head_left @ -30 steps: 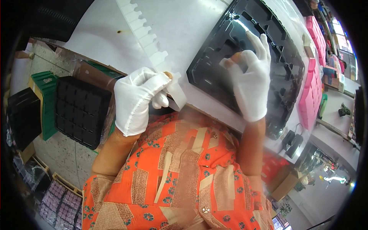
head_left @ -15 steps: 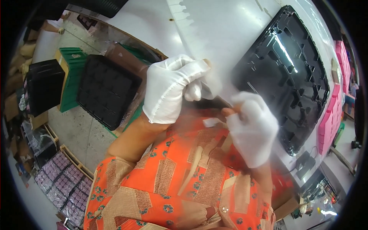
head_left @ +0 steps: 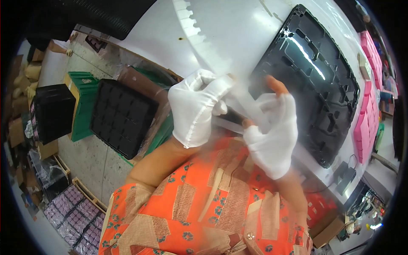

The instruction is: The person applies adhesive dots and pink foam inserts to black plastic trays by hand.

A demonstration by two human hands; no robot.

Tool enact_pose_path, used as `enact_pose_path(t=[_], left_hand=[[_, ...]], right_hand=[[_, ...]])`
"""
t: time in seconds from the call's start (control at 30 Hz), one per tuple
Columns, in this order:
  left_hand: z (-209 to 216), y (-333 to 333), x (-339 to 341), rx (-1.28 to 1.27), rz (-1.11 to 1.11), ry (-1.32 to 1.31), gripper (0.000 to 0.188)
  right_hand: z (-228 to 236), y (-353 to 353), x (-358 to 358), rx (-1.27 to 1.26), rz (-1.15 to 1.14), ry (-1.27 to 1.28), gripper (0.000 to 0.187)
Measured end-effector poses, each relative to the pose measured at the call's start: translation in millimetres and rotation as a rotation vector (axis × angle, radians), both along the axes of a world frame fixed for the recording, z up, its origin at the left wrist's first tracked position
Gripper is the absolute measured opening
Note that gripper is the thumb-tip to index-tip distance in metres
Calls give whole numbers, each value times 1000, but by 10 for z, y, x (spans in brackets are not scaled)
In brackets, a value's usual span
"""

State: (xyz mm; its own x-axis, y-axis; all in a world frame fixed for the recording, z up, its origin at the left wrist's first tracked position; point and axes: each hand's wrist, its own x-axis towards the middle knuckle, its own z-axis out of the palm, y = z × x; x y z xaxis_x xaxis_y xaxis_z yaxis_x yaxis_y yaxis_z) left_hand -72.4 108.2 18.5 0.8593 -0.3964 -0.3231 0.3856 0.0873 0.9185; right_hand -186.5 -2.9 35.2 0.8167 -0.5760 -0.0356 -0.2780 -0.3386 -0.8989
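Both my hands wear white gloves with some bare fingertips. My left hand is closed, with thumb and bent fingers pinching a long white strip. One edge of this strip is notched, and it runs from the far side of the white table down to my left hand. A blurred pale part of it reaches from there toward my right hand. My right hand has thumb and index finger spread apart beside that part; any contact is blurred. To its right lies a shiny black plastic tray with moulded recesses.
Pink moulded trays stand along the table's right side. Left of the table are a black tray with square cells, green crates and a black stack. Film-wrapped trays sit on a pallet at lower left.
My right hand's fingers have gone from curled to spread, and the hand has shifted slightly. My left hand still pinches the strip. The whole view has turned a little.
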Motion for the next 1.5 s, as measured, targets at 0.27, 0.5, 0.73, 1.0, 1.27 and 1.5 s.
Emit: enact_pose_path(t=[0.27, 0.5, 0.73, 1.0, 1.27, 1.5], left_hand=[[-80, -35, 36, 97, -223, -195, 20], [-216, -305, 168, -642, -511, -34, 84], [98, -470, 257, -121, -485, -197, 26], [-177, -855, 134, 45, -310, -432, 6], [-465, -1022, 208, 211, -227, -700, 25], [-471, -1003, 242, 243, -256, -797, 28]], right_hand=[[19, -279, -196, -917, 229, -172, 37], [316, -269, -202, 182, -189, -120, 11], [264, -453, -187, 501, -350, 35, 15], [-58, -688, -24, -347, -364, 65, 13], [-196, -806, 69, -574, -394, 86, 15], [-233, -834, 115, -669, -371, 139, 21]])
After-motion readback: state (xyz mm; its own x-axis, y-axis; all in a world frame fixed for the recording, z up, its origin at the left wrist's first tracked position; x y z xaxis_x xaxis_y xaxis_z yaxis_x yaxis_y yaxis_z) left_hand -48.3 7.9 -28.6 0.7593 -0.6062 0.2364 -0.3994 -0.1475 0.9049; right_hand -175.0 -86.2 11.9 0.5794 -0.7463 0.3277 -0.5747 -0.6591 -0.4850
